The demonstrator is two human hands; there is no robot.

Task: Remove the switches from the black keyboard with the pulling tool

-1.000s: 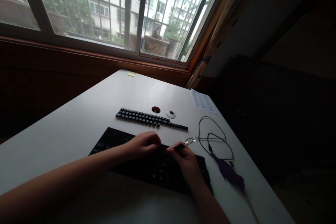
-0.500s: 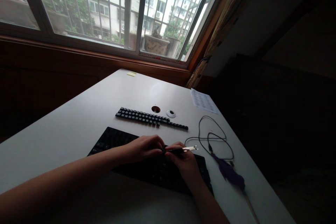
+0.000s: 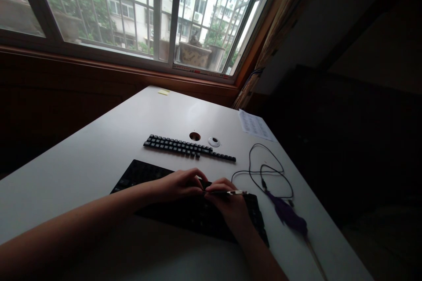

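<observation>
A black keyboard (image 3: 194, 215) lies in front of me on the white desk, partly covered by my forearms. Over its upper middle, my left hand (image 3: 183, 183) is closed, thumb and fingertips pinched together; what is between them is too dark and small to make out. Right beside it, my right hand (image 3: 229, 199) is closed around a slim keycap puller (image 3: 235, 192), with a dark body and a pale metal end pointing right. The fingertips of both hands meet at the puller's left end. Detached black keycaps (image 3: 174, 145) stand in rows beyond the keyboard.
Behind the keycaps are a round cable hole (image 3: 194, 136) and its white cover (image 3: 214, 142). A coiled black cable (image 3: 272, 171) and a purple feathery thing on a stick (image 3: 290, 217) lie at the right. Printed paper (image 3: 255, 125) and a yellow sticky note (image 3: 164, 92) lie at the far edges.
The keycap puller has tilted, its metal end now slightly lower and seen more edge-on. Both hands stay together over the keyboard; the dark piece between the fingertips is now hidden.
</observation>
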